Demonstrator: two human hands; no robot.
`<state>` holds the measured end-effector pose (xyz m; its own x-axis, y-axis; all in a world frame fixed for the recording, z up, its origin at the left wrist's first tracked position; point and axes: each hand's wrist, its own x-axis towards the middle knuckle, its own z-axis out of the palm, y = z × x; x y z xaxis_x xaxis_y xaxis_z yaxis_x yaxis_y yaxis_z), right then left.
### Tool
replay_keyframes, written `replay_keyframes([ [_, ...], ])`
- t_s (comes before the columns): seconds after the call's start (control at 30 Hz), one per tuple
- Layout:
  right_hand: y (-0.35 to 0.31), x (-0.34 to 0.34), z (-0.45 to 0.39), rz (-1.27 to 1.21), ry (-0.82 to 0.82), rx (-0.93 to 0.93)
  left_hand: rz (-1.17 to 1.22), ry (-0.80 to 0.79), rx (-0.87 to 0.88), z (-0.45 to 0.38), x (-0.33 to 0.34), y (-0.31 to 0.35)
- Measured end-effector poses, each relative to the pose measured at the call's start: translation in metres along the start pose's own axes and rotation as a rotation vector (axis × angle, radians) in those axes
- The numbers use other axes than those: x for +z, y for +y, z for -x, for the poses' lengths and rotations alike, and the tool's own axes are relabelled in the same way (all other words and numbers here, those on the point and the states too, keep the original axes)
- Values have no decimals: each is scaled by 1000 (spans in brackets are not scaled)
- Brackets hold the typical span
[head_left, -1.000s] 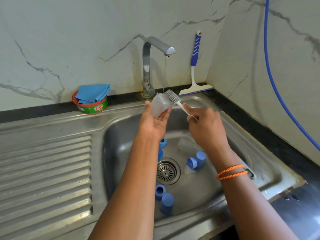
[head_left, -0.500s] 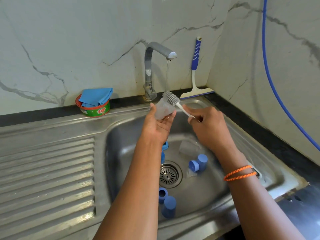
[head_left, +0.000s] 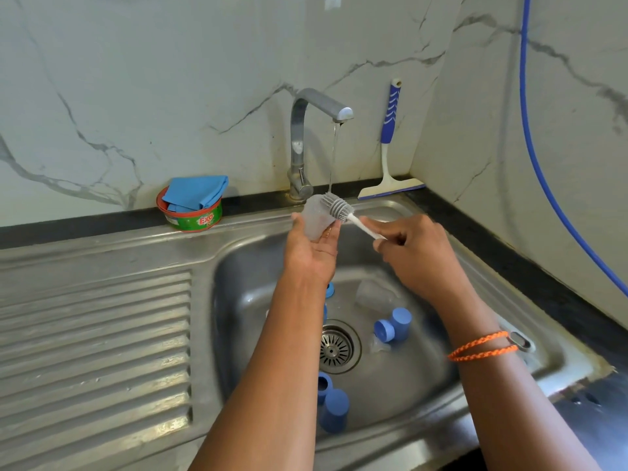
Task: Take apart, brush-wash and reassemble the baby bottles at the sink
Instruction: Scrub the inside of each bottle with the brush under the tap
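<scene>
Clear plastic bottle body [head_left: 314, 219] sits cradled in left hand [head_left: 311, 253] fingers, mouth tipped to the stream for rinsing; right hand [head_left: 413, 251] fingers pinch brush [head_left: 338, 207] handle, head at its rim

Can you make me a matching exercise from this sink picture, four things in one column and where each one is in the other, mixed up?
Things:
1. bottle brush
2. clear bottle
3. blue cloth
4. squeegee

Places:
A. leaning against the wall in the corner
B. held in the left hand
C. on top of the soap tub
D. held by its handle in the right hand, head under the tap's stream

Pairs: 1-D, 2-B, 3-C, 4-A
</scene>
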<state>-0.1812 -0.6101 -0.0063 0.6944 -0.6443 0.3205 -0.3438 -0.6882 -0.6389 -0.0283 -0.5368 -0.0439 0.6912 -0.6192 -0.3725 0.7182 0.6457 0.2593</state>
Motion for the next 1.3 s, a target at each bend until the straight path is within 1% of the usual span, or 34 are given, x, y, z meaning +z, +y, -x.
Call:
replay_keyframes([
  [0.1,1,1,0,58,88,27,4,-38,-13,1,-1,1],
  [0.17,-1,5,0,56,125,3,-31,-82,-45,2,-1,-1],
  [0.27,-4,7,0,-7,73,-49,-42,-79,-46,4,0,-3],
  [0.37,0,0,0,-3,8,-12,13,-44,-11,0,-1,1],
  [0.47,3,-1,0,40,78,44,50,-61,-18,-2,-2,5],
  [0.53,-2,5,0,43,128,23,23,-81,-61,-2,-3,2],
  [0.6,-7,8,1,41,141,-14,10,-97,-93,-2,-4,-2],
  [0.67,-6,6,2,26,103,-24,9,-128,-80,-5,-5,-2],
  [0.77,0,-2,0,55,26,19,-26,-165,-21,-12,-6,4],
  [0.83,4,0,-1,111,32,48,-84,-208,-7,-13,-8,8],
  [0.9,5,7,-1,150,64,57,-213,-229,-15,-10,-6,7],
  [1.0,1,16,-2,140,120,41,-408,-196,-88,-4,-1,0],
  [1.1,-7,19,-3,141,169,32,-524,-233,-150,-2,0,-7],
  [1.17,-8,15,-2,104,148,-3,-520,-238,-117,-3,0,-8],
  [1.23,-3,6,-1,76,60,-10,-469,-184,-21,-8,0,-6],
  [1.3,3,-6,-2,47,-39,18,-399,-98,55,-10,1,-2],
])
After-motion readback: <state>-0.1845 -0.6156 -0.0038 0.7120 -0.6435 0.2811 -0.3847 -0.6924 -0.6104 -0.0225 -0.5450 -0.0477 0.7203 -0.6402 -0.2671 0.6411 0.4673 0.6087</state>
